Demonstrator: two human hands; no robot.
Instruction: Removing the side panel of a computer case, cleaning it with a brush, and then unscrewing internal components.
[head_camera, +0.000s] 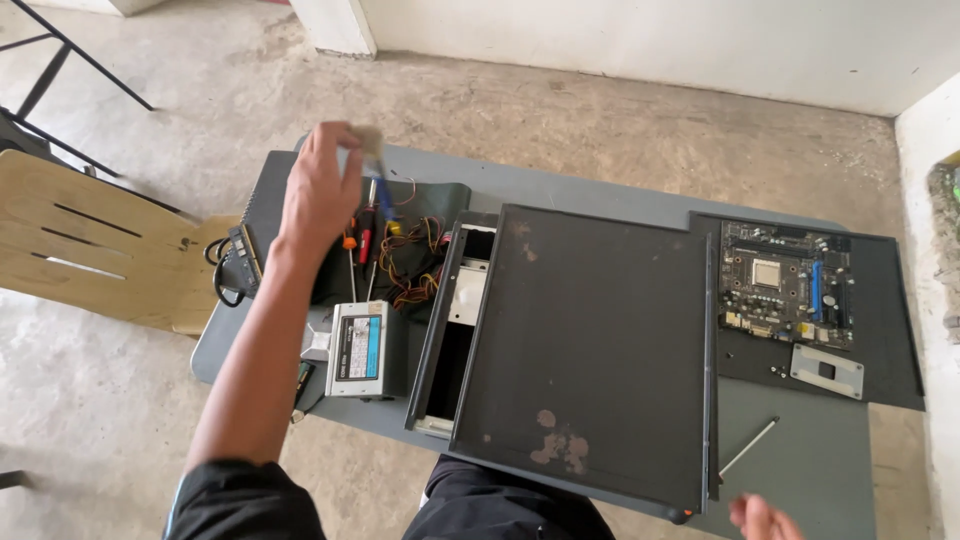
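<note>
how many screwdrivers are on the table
3 visible: two among the tools by the left hand, orange-handled and red-handled; a plain shaft near the right hand. More may be hidden.

Bare concrete floor (600, 120) (stained), wooden chair (90, 245)

The person wears a black short-sleeved top; the sleeve (235, 495) ends above the elbow, leaving the left forearm (262, 330) bare. The left hand (318, 190) carries no glove, ring or watch. Black trousers (500, 505) cover the legs. The right hand (762, 518) is also ungloved, visible only in part.
</note>
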